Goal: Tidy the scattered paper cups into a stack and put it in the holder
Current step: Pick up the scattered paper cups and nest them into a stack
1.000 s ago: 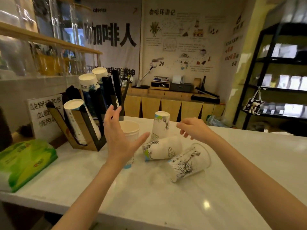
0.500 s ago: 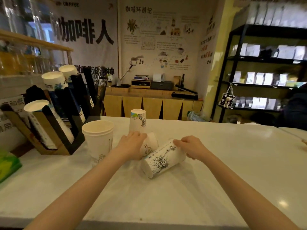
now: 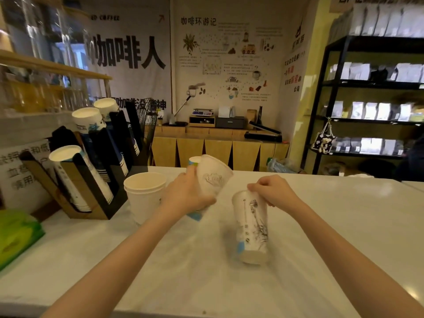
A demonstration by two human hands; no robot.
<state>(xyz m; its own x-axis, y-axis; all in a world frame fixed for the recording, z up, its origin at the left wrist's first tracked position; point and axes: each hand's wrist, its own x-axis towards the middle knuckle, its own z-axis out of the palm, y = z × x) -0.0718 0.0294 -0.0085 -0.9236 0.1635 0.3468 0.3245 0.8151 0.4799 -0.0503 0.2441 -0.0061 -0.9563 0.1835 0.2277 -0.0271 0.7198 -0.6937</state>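
My left hand (image 3: 187, 195) grips a white paper cup (image 3: 212, 180) lifted off the counter and tilted, its mouth toward the upper right. My right hand (image 3: 273, 191) pinches the rim of a second printed cup (image 3: 251, 226), which hangs tilted with its base toward me just above the counter. A short stack of upright cups (image 3: 144, 193) stands left of my left hand. Behind my left hand an upside-down cup (image 3: 194, 159) is mostly hidden. The black and wood cup holder (image 3: 101, 180) at the left carries slanted rows of cups.
The white marble counter (image 3: 321, 237) runs across the view. A green tissue pack (image 3: 16, 232) lies at the left edge, with a white sign (image 3: 20, 171) behind the holder. A black shelf unit (image 3: 371, 106) stands at the far right.
Both hands have lifted the two lying cups off the counter: the left one raised and tilted, the right one swung by its rim, base toward me. The camera shifted slightly.
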